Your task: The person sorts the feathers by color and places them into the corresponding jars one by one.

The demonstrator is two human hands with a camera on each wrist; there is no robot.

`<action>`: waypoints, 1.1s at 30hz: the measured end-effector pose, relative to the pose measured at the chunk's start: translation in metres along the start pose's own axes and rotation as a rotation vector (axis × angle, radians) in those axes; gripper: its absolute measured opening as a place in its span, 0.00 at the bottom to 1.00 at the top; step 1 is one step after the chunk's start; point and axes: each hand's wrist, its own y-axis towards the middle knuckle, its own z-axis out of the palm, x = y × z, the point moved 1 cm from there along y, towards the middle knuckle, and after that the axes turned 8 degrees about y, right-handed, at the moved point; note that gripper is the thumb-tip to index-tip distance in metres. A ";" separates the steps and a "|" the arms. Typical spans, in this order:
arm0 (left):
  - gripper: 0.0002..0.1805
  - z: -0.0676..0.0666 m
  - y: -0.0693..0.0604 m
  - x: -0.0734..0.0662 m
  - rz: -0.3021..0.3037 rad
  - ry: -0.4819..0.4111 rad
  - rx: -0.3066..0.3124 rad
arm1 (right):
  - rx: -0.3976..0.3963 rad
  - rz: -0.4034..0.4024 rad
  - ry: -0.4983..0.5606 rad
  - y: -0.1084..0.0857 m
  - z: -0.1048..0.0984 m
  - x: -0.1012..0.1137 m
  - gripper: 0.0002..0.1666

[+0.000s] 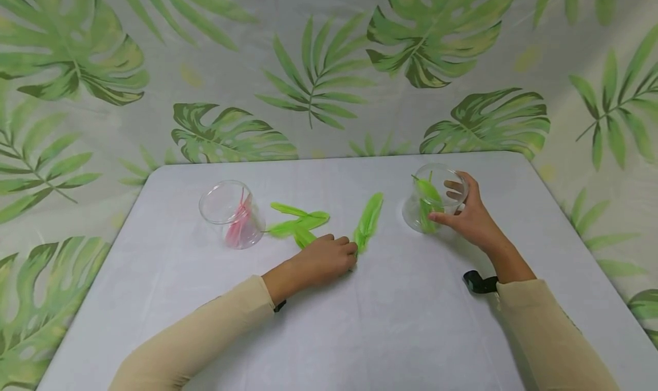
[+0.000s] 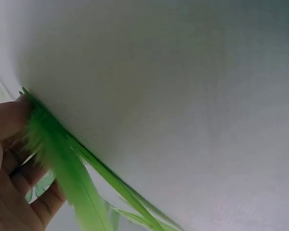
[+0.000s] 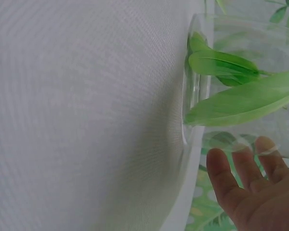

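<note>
My left hand point(image 1: 325, 258) pinches the quill end of a green feather point(image 1: 368, 222) low over the table. In the left wrist view, the thumb and fingers point(image 2: 9, 118) hold that end, with green vanes point(image 2: 70, 168) hanging below. More green feathers point(image 1: 300, 222) lie just beyond this hand, partly hidden by it. My right hand point(image 1: 473, 217) is curled round the right side of a clear glass jar point(image 1: 411, 217), thumb in front and fingers behind. Several green feathers point(image 3: 245, 98) stand inside that jar, tips down.
A second clear glass jar point(image 1: 208, 213) stands at the left with pink feathers point(image 1: 239, 225) in it. Both jars are on a white-covered table point(image 1: 380, 334). Behind it hangs a leaf-patterned cloth point(image 1: 334, 134).
</note>
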 end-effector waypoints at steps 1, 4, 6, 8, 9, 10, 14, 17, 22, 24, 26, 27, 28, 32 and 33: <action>0.07 0.000 0.000 0.000 -0.001 0.001 0.003 | 0.001 0.000 -0.001 0.000 0.000 0.000 0.71; 0.05 -0.003 0.000 0.005 -0.025 -0.036 -0.015 | 0.005 -0.002 0.000 0.001 0.000 0.000 0.71; 0.05 -0.007 0.000 0.011 -0.055 -0.086 -0.062 | 0.004 -0.004 -0.001 0.002 0.001 0.000 0.71; 0.08 -0.011 0.001 0.018 -0.087 -0.142 -0.124 | -0.001 -0.004 -0.002 0.002 0.000 -0.001 0.71; 0.10 -0.013 0.002 0.022 -0.104 -0.175 -0.162 | -0.003 -0.003 -0.002 0.003 0.000 -0.001 0.71; 0.11 -0.015 0.002 0.026 -0.119 -0.225 -0.196 | -0.005 -0.003 -0.001 0.003 0.000 -0.001 0.71; 0.10 -0.020 0.002 0.041 -0.203 -0.430 -0.285 | -0.003 -0.003 -0.004 0.003 0.000 -0.002 0.71; 0.08 -0.027 0.000 0.051 -0.293 -0.630 -0.324 | -0.002 -0.003 -0.006 0.002 0.001 -0.002 0.71; 0.07 -0.036 -0.004 0.066 -0.412 -0.901 -0.428 | -0.008 -0.006 -0.009 0.001 0.000 -0.002 0.71; 0.07 -0.039 -0.006 0.070 -0.453 -0.981 -0.431 | -0.008 -0.007 -0.011 0.001 0.000 -0.003 0.71; 0.08 -0.041 -0.007 0.073 -0.499 -1.055 -0.400 | -0.006 -0.005 -0.010 0.001 0.000 -0.003 0.71; 0.08 -0.042 -0.008 0.074 -0.519 -1.083 -0.385 | -0.006 -0.004 -0.009 0.001 0.000 -0.003 0.71; 0.08 -0.043 -0.009 0.074 -0.536 -1.109 -0.368 | -0.004 -0.002 -0.007 0.001 -0.001 -0.004 0.71; 0.09 -0.045 -0.009 0.079 -0.587 -1.198 -0.320 | -0.005 0.000 -0.006 0.001 0.000 -0.003 0.71; 0.10 -0.045 -0.009 0.080 -0.598 -1.224 -0.312 | -0.005 0.001 -0.005 0.001 0.000 -0.003 0.71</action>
